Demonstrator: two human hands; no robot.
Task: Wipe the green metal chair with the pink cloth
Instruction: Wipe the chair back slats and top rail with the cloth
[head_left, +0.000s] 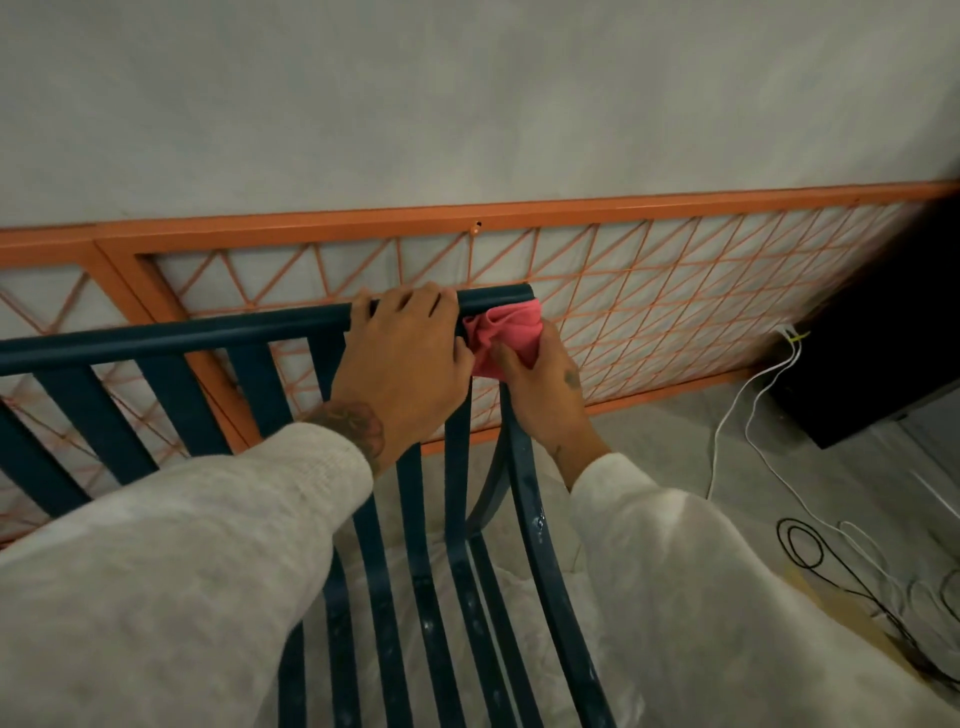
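The dark green metal chair (171, 332) fills the lower middle, its top rail running left to right and its slats curving down toward me. My left hand (402, 364) is wrapped over the top rail near its right end. Just right of it, my right hand (545, 395) presses the bunched pink cloth (501, 335) against the upper right corner of the chair's back, where the rail meets the side post. The cloth hides that corner joint. Both arms wear pale knit sleeves.
An orange metal lattice frame (519, 215) leans on the grey wall right behind the chair. A black box (872, 364) stands at the right, with white and black cables (810, 545) lying on the floor. Pale sheeting lies under the chair.
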